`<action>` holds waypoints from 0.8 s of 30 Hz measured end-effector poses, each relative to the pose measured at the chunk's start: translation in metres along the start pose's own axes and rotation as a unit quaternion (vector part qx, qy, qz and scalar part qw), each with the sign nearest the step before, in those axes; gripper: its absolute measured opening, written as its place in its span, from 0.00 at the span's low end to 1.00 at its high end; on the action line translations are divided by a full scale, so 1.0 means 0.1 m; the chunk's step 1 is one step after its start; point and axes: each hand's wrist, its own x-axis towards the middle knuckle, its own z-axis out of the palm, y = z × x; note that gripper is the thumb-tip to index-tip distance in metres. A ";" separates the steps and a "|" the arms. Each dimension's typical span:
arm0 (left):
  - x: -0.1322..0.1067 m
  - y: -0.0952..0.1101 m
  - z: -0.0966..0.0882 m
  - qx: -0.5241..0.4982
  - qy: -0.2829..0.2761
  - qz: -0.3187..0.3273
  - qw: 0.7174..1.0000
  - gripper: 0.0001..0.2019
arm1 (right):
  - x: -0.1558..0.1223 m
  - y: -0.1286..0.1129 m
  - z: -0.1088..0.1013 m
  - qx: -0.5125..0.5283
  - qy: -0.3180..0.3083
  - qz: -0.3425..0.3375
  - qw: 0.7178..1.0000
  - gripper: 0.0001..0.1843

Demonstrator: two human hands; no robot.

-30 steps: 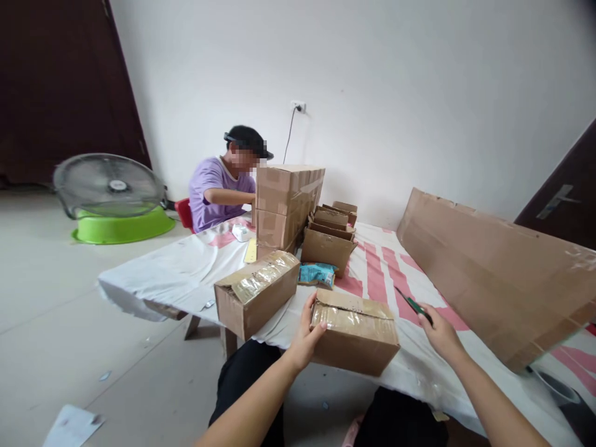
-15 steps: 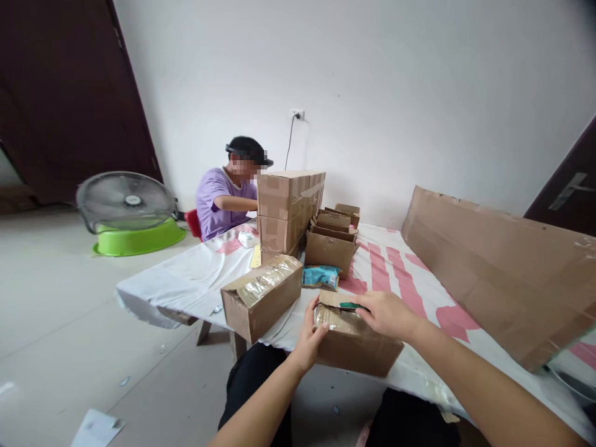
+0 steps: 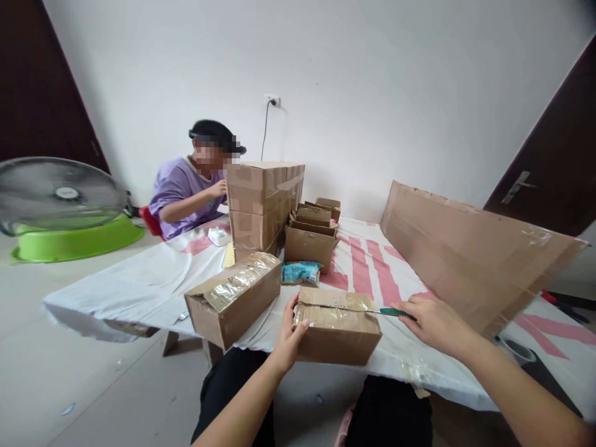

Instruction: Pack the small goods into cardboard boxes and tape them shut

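A taped cardboard box (image 3: 338,341) sits at the near edge of the table, its top seam slit lengthwise. My left hand (image 3: 289,338) grips the left end of this box, thumb on the near face and fingers behind. In my right hand (image 3: 426,316) is a green-handled utility knife (image 3: 395,313), its thin blade pointing left at the right end of the seam. Left of my left hand stands a second taped box (image 3: 235,298), set at an angle. Just behind the slit box lies a blue packet (image 3: 301,272).
Stacked boxes (image 3: 261,205) and a row of opened boxes (image 3: 310,248) stand farther back. A person in purple (image 3: 186,186) sits behind the stack. A large cardboard sheet (image 3: 465,261) leans at the right. On the floor, a fan (image 3: 65,192) rests on a green base (image 3: 84,239).
My right hand has drawn the knife rightward along the box top, from near the left end to beyond the right end. The view has swung right; my left hand still holds the box.
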 end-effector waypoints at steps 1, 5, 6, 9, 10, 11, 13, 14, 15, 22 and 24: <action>0.00 0.01 0.00 0.002 -0.002 0.001 1.000 0.33 | -0.03 0.03 0.01 0.000 0.013 0.004 1.000 0.14; 0.00 0.02 0.00 -0.005 -0.001 -0.002 1.000 0.33 | -0.11 0.09 0.04 0.018 0.035 0.000 0.999 0.15; 0.00 0.02 0.00 -0.007 0.001 -0.004 1.000 0.33 | -0.11 0.07 0.04 0.024 0.038 -0.005 0.999 0.15; -0.01 0.00 0.01 -0.013 0.009 -0.006 1.000 0.33 | -0.08 -0.02 0.06 0.037 0.038 -0.023 0.998 0.16; -0.01 -0.01 0.01 -0.013 0.011 -0.005 1.000 0.32 | -0.06 -0.06 0.08 0.035 0.035 -0.028 0.998 0.16; -0.01 -0.01 0.01 -0.013 0.011 -0.002 1.000 0.32 | -0.03 -0.10 0.09 0.027 0.032 -0.033 0.999 0.16; -0.01 -0.03 0.01 -0.008 0.008 0.005 1.000 0.32 | 0.02 -0.19 0.14 -0.002 0.032 -0.038 0.999 0.16; 0.00 -0.03 0.00 -0.005 0.006 0.008 1.000 0.32 | 0.03 -0.22 0.17 -0.020 0.035 -0.038 0.998 0.16; 0.00 -0.03 0.00 -0.002 0.004 0.010 1.000 0.32 | 0.04 -0.25 0.18 -0.039 0.036 -0.034 0.998 0.16; 0.01 0.00 0.00 -0.001 0.003 0.012 1.000 0.33 | -0.07 -0.29 0.18 -0.101 0.049 0.004 0.994 0.14; 0.01 0.02 0.01 -0.004 0.004 0.010 1.000 0.33 | -0.11 -0.26 0.15 -0.100 0.049 0.010 0.994 0.14</action>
